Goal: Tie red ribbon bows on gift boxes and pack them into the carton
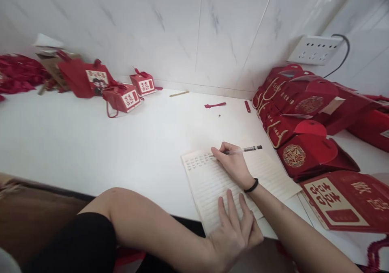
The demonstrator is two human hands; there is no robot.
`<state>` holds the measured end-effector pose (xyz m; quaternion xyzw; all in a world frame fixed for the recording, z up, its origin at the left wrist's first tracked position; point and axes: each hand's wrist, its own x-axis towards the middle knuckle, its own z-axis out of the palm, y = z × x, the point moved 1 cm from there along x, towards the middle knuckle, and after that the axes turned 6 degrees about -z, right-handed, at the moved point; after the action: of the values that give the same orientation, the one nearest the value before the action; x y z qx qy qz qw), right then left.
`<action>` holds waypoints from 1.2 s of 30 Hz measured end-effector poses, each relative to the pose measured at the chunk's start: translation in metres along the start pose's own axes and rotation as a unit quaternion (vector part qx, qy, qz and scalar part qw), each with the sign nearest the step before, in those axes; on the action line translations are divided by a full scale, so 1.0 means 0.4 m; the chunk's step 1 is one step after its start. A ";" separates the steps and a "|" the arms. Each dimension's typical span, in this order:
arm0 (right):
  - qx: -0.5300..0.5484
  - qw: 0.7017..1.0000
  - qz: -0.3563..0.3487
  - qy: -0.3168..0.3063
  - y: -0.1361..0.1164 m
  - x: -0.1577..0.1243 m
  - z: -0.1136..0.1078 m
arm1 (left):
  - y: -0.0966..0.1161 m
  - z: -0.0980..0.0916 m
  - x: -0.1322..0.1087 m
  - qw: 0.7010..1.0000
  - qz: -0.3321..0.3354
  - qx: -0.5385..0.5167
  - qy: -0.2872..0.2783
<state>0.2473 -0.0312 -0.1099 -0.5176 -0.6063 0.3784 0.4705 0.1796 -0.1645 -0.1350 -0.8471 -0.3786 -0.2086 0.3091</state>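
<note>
My right hand (pixel 232 163), with a black band at the wrist, grips a clear-barrelled pen (pixel 247 149) with a black end. Its tip is hidden by my fingers, close to the upper part of a lined notebook (pixel 209 192). Several short rows of dark handwriting (pixel 197 161) fill the page's upper left, too small to read. Flat on the lower part of the page lies my left hand (pixel 234 224), fingers spread and holding nothing. More lined paper (pixel 276 171) extends under my right wrist towards the red boxes.
Red gift boxes and bags (pixel 306 102) crowd the right side, with a flat red box (pixel 343 200) nearer me. Small red boxes (pixel 124 98) stand at the back left. A red strip (pixel 215 105) and a thin stick (pixel 179 93) lie near the wall below a power socket (pixel 314 50).
</note>
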 end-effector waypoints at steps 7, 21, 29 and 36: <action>-0.040 0.999 -0.013 0.008 0.000 -0.003 0.016 | -0.026 0.008 -0.012 0.998 0.020 -0.057 -0.012; -0.113 0.993 -0.038 -0.010 0.000 -0.009 0.007 | -0.010 -0.007 -0.002 0.928 0.236 0.250 -0.145; -0.125 0.991 -0.045 -0.014 -0.001 -0.010 0.007 | -0.005 0.001 -0.008 0.959 0.183 0.185 -0.114; -0.133 0.991 -0.035 0.006 -0.005 -0.011 0.006 | 0.121 0.013 -0.003 0.654 0.403 0.628 -0.119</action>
<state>0.2446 -0.0359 -0.1095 -0.5561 -0.6661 0.2750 0.4140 0.2167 -0.1866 -0.1571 -0.5377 -0.0739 0.3268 0.7737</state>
